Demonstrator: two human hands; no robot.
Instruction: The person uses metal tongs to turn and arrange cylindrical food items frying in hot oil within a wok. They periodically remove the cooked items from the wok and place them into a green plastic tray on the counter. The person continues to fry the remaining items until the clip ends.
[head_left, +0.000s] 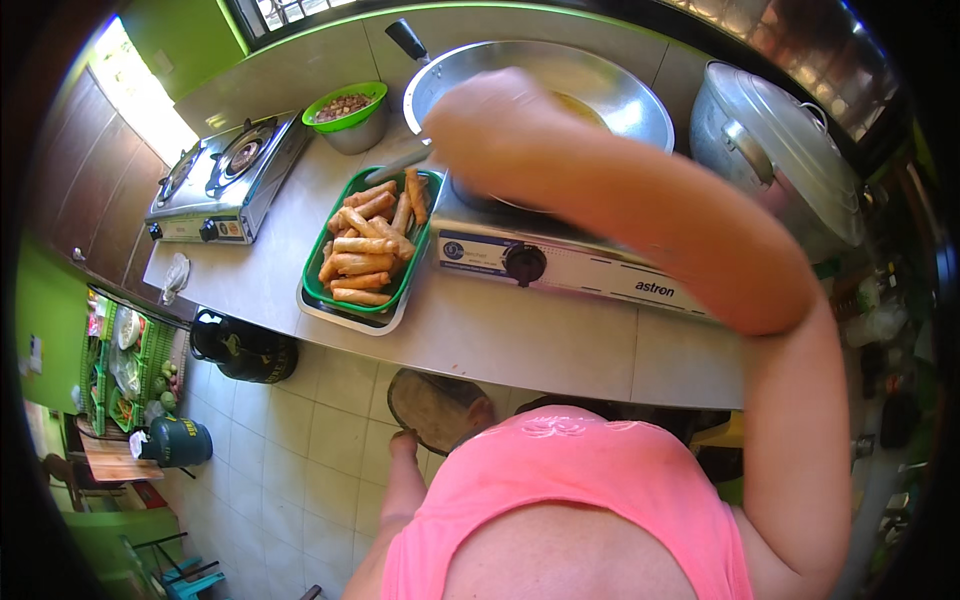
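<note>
My right hand (487, 124), blurred, is raised across the front of a large metal wok (622, 90) with yellowish oil in it. Its fingers are closed on a grey utensil (401, 163), type unclear, which reaches over the far edge of a green plastic basket (307, 274). Fried spring rolls (364, 262) are piled in that basket, which sits on a metal tray (382, 324). The wok is on a single-burner gas stove (480, 255). Low beside my body, my left hand (403, 442) is by the rim of a round, dark-edged object (435, 409); its grip is unclear.
A two-burner stove (217, 187) stands at the left, beside a green bowl of chopped filling (345, 109) on a metal pot (358, 139). A crumpled plastic bag (176, 277) lies near the counter edge. A large lidded pot (772, 142) is at the right; gas cylinders (244, 349) stand below left.
</note>
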